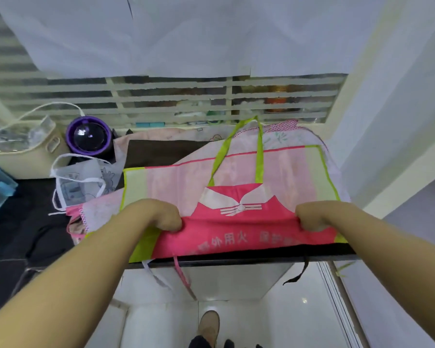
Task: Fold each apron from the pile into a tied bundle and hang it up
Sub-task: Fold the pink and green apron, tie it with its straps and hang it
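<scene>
So you've got both hands on the pink apron (236, 232) right now. Your left hand (158, 217) and right hand (317, 217) are each curled tight and pinching the near fold of the fabric, one on either side of the white collar print (236, 199), well apart from each other. The apron is lying flat on top of the pile of aprons (286, 139), on the right end of the dark counter (23, 222), with its near edge right at the counter's front lip. The lime green neck loop (259, 151) is stretched out away from you over the pale pink part. A couple of ties (181, 270) dangle off the front edge, and a black strap (300, 272) hangs further right.

Off to the left there's a small white apron (86, 182) with a cartoon print lying crumpled beside the pile, and behind it a round purple gadget (89, 136) next to a cream basket (43, 151). Slatted window grille (211, 96) at the back.
</scene>
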